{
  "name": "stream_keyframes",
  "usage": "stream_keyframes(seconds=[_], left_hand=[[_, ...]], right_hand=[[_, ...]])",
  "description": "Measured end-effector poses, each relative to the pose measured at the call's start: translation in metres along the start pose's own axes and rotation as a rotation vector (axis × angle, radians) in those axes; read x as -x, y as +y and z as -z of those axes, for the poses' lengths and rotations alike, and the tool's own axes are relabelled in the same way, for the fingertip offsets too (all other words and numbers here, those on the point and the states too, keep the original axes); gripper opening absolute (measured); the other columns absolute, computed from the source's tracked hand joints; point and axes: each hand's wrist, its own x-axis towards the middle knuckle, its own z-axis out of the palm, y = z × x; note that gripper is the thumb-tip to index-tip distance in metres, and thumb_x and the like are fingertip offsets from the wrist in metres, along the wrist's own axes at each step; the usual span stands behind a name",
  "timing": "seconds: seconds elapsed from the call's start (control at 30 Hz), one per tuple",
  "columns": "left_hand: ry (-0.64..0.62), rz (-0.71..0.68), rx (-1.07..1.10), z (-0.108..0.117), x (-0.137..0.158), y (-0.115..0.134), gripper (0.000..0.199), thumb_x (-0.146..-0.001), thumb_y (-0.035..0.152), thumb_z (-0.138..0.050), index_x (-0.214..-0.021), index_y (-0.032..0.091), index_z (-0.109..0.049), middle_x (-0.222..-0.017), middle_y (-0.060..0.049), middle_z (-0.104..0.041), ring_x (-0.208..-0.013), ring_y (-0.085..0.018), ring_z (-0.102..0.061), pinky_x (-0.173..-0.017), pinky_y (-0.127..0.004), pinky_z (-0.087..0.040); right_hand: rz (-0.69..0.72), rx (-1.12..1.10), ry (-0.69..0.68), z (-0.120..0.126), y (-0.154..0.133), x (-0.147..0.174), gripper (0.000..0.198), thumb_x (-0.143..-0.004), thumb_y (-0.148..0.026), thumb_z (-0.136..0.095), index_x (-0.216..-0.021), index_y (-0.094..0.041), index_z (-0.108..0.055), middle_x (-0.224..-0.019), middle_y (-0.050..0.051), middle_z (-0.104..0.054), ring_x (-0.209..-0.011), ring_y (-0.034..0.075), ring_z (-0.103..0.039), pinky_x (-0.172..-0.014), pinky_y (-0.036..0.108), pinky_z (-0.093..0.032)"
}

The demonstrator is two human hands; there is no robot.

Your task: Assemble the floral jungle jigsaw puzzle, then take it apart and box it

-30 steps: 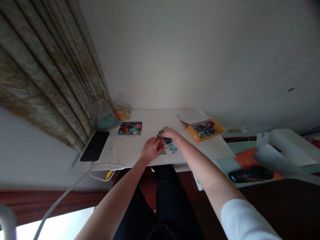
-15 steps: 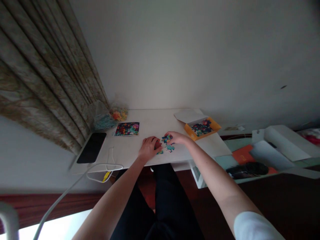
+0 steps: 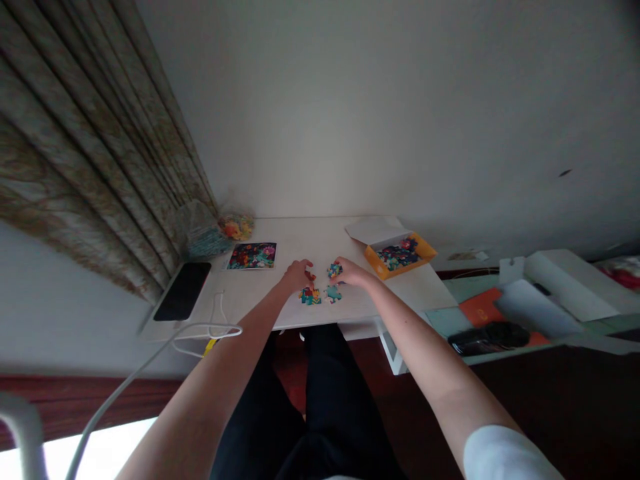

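My left hand (image 3: 297,276) is curled over the white table, its thumb and fingers around a small reddish jigsaw piece (image 3: 311,275), partly hidden. Just below it lies a joined patch of red, yellow and teal jigsaw pieces (image 3: 311,296). Opposite, my right hand (image 3: 349,273) pinches a small cluster of blue and yellow jigsaw pieces (image 3: 334,270) by its right side. Under those fingers a teal jigsaw section (image 3: 333,293) rests on the table, apart from the left patch.
A colourful picture card (image 3: 252,256) lies back left, near bagged pieces (image 3: 237,227) and a black phone (image 3: 183,291). An open yellow box (image 3: 401,256) of pieces stands right. A white cable (image 3: 215,325) crosses the table's left front edge. A lower glass shelf (image 3: 445,323) holds boxes.
My left hand has moved up and left, uncovering the red, yellow and teal patch. My right hand stays close to its place, still holding the blue and yellow cluster.
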Motion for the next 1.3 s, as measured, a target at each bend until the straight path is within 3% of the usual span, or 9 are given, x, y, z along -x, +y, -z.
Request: stream_keyframes(seconds=[0.13,0.27,0.43,0.57,0.73,0.9,1.07,1.2,1.3], left_hand=[[0.0,0.032,0.05,0.007,-0.009,0.004,0.059,-0.054,0.01,-0.087,-0.109,0.019,-0.069,-0.091,-0.003,-0.072,-0.082,-0.021,-0.07,-0.07,-0.027,-0.053],[0.0,0.043,0.132,0.015,-0.01,0.005,0.054,-0.056,0.007,-0.083,-0.108,0.018,-0.07,-0.08,0.0,-0.069,-0.076,-0.017,-0.068,-0.063,-0.023,-0.05],[0.026,0.071,0.236,0.025,-0.007,0.005,0.051,-0.057,0.005,-0.081,-0.105,0.016,-0.07,-0.078,0.0,-0.07,-0.074,-0.017,-0.068,-0.062,-0.023,-0.05],[0.06,0.102,0.356,0.037,0.007,0.002,0.053,-0.064,0.011,-0.081,-0.114,0.015,-0.067,-0.087,-0.004,-0.072,-0.075,-0.016,-0.069,-0.059,-0.022,-0.05],[-0.094,0.094,0.553,0.036,0.037,-0.005,0.052,-0.059,0.017,-0.087,-0.108,0.015,-0.069,-0.086,-0.003,-0.071,-0.071,-0.016,-0.069,-0.056,-0.022,-0.049],[-0.167,0.031,0.296,0.016,0.052,-0.006,0.049,-0.061,0.013,-0.08,-0.109,0.016,-0.07,-0.078,0.0,-0.071,-0.069,-0.017,-0.067,-0.058,-0.024,-0.049],[-0.182,-0.073,-0.058,0.01,0.049,0.005,0.051,-0.063,0.014,-0.081,-0.112,0.016,-0.071,-0.09,-0.004,-0.076,-0.083,-0.021,-0.072,-0.073,-0.026,-0.052],[-0.183,-0.062,-0.237,0.012,0.046,0.01,0.055,-0.064,0.021,-0.084,-0.117,0.017,-0.07,-0.099,-0.006,-0.078,-0.088,-0.022,-0.072,-0.076,-0.026,-0.051],[-0.218,-0.017,-0.328,0.016,0.043,0.014,0.056,-0.061,0.029,-0.087,-0.114,0.019,-0.071,-0.1,-0.006,-0.078,-0.088,-0.023,-0.072,-0.073,-0.027,-0.05]], right_hand=[[0.04,-0.147,-0.115,-0.003,0.012,0.022,0.058,-0.068,-0.019,-0.089,-0.119,-0.02,-0.061,-0.1,0.002,-0.074,-0.086,0.017,-0.07,-0.073,0.024,-0.053],[0.057,-0.063,-0.263,-0.011,0.012,0.036,0.071,-0.063,-0.014,-0.09,-0.126,-0.022,-0.06,-0.104,0.001,-0.074,-0.089,0.018,-0.069,-0.076,0.024,-0.052],[0.073,0.196,-0.218,-0.014,0.0,0.036,0.076,-0.054,-0.02,-0.096,-0.123,-0.019,-0.065,-0.122,0.01,-0.07,-0.107,0.027,-0.068,-0.089,0.029,-0.051],[0.071,0.301,-0.199,-0.013,-0.006,0.035,0.074,-0.052,-0.029,-0.099,-0.118,-0.016,-0.067,-0.126,0.014,-0.066,-0.108,0.028,-0.066,-0.091,0.029,-0.051],[0.148,0.231,-0.125,-0.016,-0.004,0.043,0.066,-0.053,-0.026,-0.098,-0.111,-0.018,-0.067,-0.118,0.01,-0.069,-0.104,0.025,-0.066,-0.086,0.028,-0.049],[0.144,0.099,-0.109,-0.023,-0.004,0.048,0.065,-0.059,-0.023,-0.094,-0.116,-0.021,-0.063,-0.101,0.003,-0.072,-0.09,0.021,-0.066,-0.073,0.026,-0.045],[0.139,-0.144,-0.109,-0.033,-0.003,0.048,0.06,-0.058,-0.018,-0.093,-0.11,-0.021,-0.064,-0.093,-0.001,-0.071,-0.081,0.017,-0.064,-0.068,0.023,-0.045],[0.112,-0.376,-0.181,-0.045,-0.005,0.051,0.039,-0.071,-0.022,-0.088,-0.102,-0.02,-0.065,-0.082,-0.002,-0.07,-0.069,0.013,-0.063,-0.061,0.022,-0.045],[0.073,-0.398,-0.179,-0.054,-0.01,0.053,0.049,-0.068,-0.019,-0.09,-0.109,-0.02,-0.064,-0.085,-0.001,-0.071,-0.068,0.013,-0.063,-0.059,0.022,-0.046]])
